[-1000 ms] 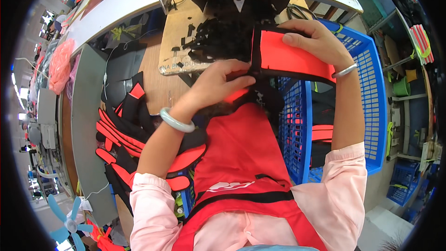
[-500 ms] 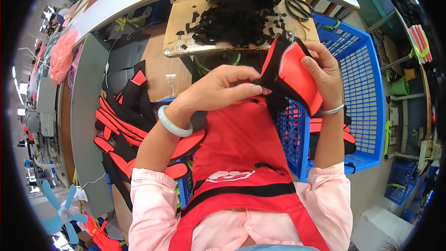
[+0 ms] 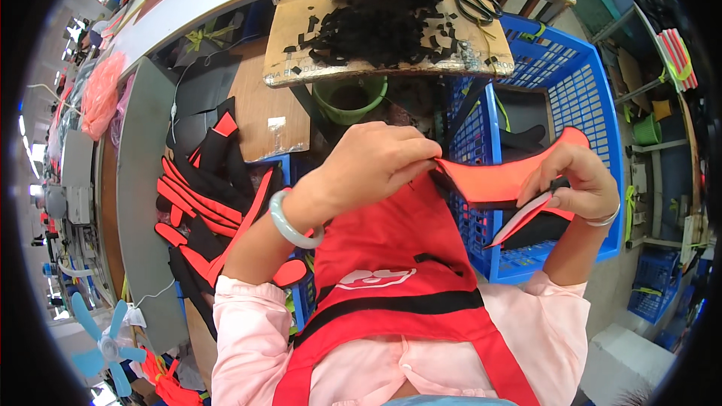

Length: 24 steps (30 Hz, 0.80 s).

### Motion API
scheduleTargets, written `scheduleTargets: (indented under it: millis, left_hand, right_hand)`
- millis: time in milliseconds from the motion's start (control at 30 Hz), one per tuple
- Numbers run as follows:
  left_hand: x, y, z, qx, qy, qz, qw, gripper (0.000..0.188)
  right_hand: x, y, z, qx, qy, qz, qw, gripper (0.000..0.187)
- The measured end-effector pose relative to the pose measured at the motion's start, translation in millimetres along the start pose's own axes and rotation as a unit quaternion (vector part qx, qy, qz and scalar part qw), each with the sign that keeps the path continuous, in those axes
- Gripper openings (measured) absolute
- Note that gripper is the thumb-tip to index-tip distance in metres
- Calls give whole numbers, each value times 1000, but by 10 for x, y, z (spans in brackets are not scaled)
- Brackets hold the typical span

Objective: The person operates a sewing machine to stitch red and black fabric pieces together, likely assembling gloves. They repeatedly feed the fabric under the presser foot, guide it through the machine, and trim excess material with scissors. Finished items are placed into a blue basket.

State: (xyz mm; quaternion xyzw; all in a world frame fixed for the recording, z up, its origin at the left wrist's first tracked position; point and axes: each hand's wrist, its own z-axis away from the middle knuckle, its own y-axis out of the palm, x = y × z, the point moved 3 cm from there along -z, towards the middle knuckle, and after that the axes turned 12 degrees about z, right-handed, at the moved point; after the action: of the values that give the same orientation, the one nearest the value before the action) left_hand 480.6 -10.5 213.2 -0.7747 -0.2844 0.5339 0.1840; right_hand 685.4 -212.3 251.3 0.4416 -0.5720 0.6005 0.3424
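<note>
Between my hands stretches an orange-red and black fabric piece (image 3: 492,179), opened out above my apron and the blue basket. My left hand (image 3: 376,164) pinches its left end between thumb and fingertips. Its right part is gripped by my right hand (image 3: 575,180), where a folded flap with a pale edge hangs below the fingers. What kind of article the fabric piece is, I cannot tell. Below and behind it stands the blue plastic basket (image 3: 575,98), with dark pieces inside.
Black scraps (image 3: 376,34) lie heaped on a wooden board (image 3: 282,68) ahead, with scissors (image 3: 477,6) at its right. Beneath is a green bucket (image 3: 350,109). Black and orange-red pieces (image 3: 199,195) pile up at left, beside a grey panel (image 3: 147,203). A blue fan (image 3: 107,346) stands lower left.
My right hand has moved right and down, drawing the fabric piece from a folded shape into a stretched-out one. My left hand has shifted slightly, still pinching its end.
</note>
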Motion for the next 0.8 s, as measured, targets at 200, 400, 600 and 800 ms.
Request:
scheduleTargets:
  millis: [200, 400, 600, 800]
  left_hand:
    - [11, 178, 51, -99, 80, -132, 983, 27]
    - [-108, 16, 164, -156, 65, -105, 980, 34]
    - [-71, -211, 239, 43, -17, 153, 987, 19]
    - [373, -239, 317, 3, -131, 405, 905, 23]
  right_hand:
    - [-305, 374, -310, -134, 143, -83, 977, 28]
    - [-292, 745, -707, -135, 60, 151, 977, 35]
    - [364, 611, -628, -63, 9, 297, 953, 33]
    - [618, 197, -692, -116, -45, 447, 886, 35]
